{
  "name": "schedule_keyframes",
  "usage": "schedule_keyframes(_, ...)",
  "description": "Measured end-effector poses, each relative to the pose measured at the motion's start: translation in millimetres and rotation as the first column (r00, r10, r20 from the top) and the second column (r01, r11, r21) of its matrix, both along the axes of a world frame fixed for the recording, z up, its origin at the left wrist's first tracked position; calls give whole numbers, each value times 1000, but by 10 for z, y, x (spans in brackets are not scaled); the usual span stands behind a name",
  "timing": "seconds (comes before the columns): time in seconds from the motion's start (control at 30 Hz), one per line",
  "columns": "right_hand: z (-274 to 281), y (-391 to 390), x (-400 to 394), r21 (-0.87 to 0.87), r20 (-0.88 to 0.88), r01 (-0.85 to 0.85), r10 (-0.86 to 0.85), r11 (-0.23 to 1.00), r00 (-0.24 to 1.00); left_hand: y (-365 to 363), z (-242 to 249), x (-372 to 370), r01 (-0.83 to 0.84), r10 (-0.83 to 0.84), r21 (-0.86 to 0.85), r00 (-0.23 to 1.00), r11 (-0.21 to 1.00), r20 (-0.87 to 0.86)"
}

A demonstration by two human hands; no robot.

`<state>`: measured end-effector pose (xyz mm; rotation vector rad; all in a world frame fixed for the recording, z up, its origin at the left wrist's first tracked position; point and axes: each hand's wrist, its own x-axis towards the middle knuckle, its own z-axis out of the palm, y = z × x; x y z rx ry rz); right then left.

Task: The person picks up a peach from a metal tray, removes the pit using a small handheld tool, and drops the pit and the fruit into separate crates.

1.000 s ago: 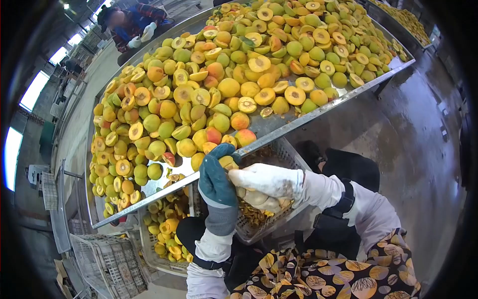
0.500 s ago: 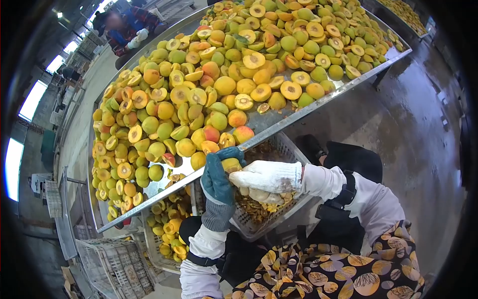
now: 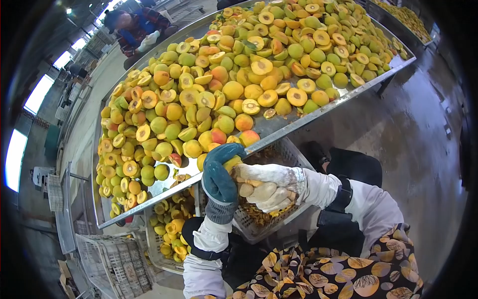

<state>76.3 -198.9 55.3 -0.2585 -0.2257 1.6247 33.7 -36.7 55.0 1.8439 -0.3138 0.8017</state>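
My left hand (image 3: 220, 174), in a blue-green coated glove, is wrapped round a yellow fruit (image 3: 232, 163) at the table's near edge. Pressed against that fruit from the right is my right hand (image 3: 269, 185), in a stained white glove with its fingers curled; whatever it grips is hidden. Halved yellow, green and reddish fruits (image 3: 209, 97) are heaped on the metal table (image 3: 284, 130) just beyond. Below my hands stands a crate (image 3: 294, 154) holding brownish-yellow scraps.
Another crate (image 3: 155, 249) with yellow fruit pieces stands under the table's edge at lower left. Stacked grey crates (image 3: 117, 266) are farther left. A person (image 3: 137, 30) in gloves is across the table at upper left. Wet floor shows at right.
My right hand has turned, showing its curled fingers more. My left hand stays round the fruit. The whole view has shifted slightly, with the table and the other person lying farther right.
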Motion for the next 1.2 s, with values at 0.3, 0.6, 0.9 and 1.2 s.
schedule_keyframes(0.3, 119, 16, 121, 66, 986, 425, 8, 903, -168, 90, 162, -93, 140, -215, -206, 886, 969, -410)
schedule_keyframes(0.6, -252, -134, 87, -264, 637, 538, 564, 800, -526, 1732, 268, -754, -139, 767, 777, 337, 614, -546)
schedule_keyframes(0.9, -380, 19, -4, -335, 589, 450, 557, 828, -586, 2984, -307, -104, -67, 841, 951, 490, 301, -232)
schedule_keyframes(1.2, 219, 276, -48, -458, 760, 274, 213, 846, 614, 1806, -344, -262, -214, 102, -438, 959, 873, -264)
